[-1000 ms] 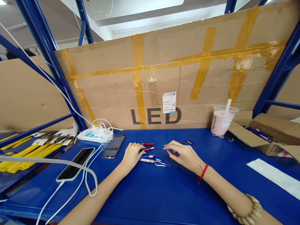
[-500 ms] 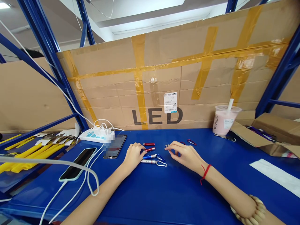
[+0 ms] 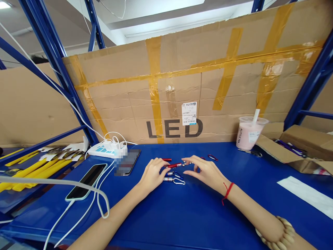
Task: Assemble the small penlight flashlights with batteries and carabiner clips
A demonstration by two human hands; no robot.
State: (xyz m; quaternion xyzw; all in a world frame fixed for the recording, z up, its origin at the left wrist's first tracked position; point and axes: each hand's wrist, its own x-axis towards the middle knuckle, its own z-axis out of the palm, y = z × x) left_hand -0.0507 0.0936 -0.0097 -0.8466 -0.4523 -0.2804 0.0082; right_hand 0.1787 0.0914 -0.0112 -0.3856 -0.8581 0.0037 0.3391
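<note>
My left hand [image 3: 155, 173] pinches a slim red metal tube [image 3: 174, 165], like a small flashlight body, between thumb and fingertips. Another red tube [image 3: 167, 159] lies just behind it. Partly covered by that hand are a blue mini flashlight [image 3: 170, 173] with a blue carabiner clip [image 3: 178, 174] and a silver mini flashlight [image 3: 168, 179] with a silver clip [image 3: 179, 181]. To the right, my right hand [image 3: 205, 171] has thumb and index finger apart. Tiny silver pieces [image 3: 184, 163] sit near its fingertips, at the red tube's end; their kind is too small to tell.
A red carabiner [image 3: 212, 157] lies behind my right hand. On the left are a phone [image 3: 87, 182] with white cables, a tablet [image 3: 131, 162] and a power strip [image 3: 108, 150]. A drink cup [image 3: 249, 133] and open cardboard box [image 3: 307, 146] stand right. Cardboard [image 3: 125, 104] walls the back.
My left hand has moved right, bringing the red tube close to the silver pieces by my right hand. My right thumb and index finger have spread slightly.
</note>
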